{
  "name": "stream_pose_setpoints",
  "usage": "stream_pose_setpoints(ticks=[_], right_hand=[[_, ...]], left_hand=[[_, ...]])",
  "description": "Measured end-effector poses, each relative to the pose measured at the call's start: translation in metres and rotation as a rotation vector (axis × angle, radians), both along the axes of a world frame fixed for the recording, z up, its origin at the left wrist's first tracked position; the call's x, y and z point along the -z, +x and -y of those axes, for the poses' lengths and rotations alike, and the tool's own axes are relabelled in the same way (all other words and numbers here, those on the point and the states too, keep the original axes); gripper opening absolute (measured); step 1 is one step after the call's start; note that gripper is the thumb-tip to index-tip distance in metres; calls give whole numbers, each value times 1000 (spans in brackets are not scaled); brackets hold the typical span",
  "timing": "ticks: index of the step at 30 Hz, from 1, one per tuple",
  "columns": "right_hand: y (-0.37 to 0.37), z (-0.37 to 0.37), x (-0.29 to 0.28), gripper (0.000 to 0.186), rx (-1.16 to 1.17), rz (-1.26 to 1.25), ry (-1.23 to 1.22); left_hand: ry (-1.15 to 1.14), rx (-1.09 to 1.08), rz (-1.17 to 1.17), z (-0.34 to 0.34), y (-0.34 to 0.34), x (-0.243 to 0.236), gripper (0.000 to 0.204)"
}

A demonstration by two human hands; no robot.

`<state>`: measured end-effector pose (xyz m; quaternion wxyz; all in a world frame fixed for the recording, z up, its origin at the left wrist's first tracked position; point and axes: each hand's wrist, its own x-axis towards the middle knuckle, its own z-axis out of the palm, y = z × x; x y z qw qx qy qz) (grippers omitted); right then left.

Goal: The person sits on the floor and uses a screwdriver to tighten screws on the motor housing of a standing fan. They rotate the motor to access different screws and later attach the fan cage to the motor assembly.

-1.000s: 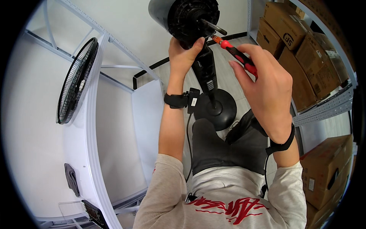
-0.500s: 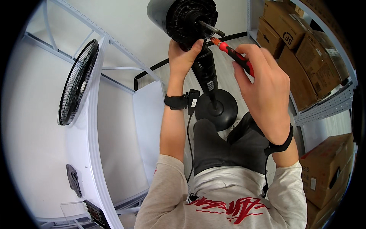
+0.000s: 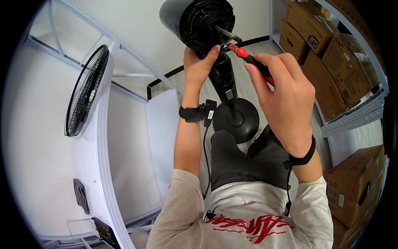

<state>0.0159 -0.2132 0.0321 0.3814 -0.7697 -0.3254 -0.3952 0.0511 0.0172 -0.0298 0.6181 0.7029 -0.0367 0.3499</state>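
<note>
A black fan motor housing (image 3: 195, 25) with a bare metal shaft (image 3: 229, 35) stands on a dark pole (image 3: 226, 81) above a round base (image 3: 236, 120). My left hand (image 3: 200, 64) is wrapped round the housing's underside, thumb up along its near edge; the other fingers are partly hidden. My right hand (image 3: 286, 95) grips a red and black screwdriver (image 3: 253, 62) by its handle, fingers closed round it. The screwdriver's tip points up and left at the lower front of the housing, just under the shaft. Whether it sits in a screw I cannot tell.
On the white table (image 3: 99, 166) at left lie a black fan grille (image 3: 87, 91), a grey cloth (image 3: 81, 195) and a dark bristly object (image 3: 103, 232). Cardboard boxes (image 3: 327, 70) fill the right-hand shelf; another box (image 3: 354, 186) stands lower right. A cable (image 3: 206, 166) hangs from my left wrist.
My right fingers have shifted on the screwdriver handle and the hand has turned slightly. The screwdriver has moved a little left and down. My left hand keeps its hold.
</note>
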Motion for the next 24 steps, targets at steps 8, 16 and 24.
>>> stream_pose_setpoints(ticks=[8, 16, 24], right_hand=[[-11, 24, 30, 20, -114, -178, 132], [-11, 4, 149, 20, -266, -514, 288], [-10, -3, 186, 17, -317, -620, 250]], left_hand=[[-64, -323, -173, 10, -33, 56, 38], [-767, 131, -267, 30, -80, 131, 19], [-886, 28, -334, 30, -83, 155, 19]])
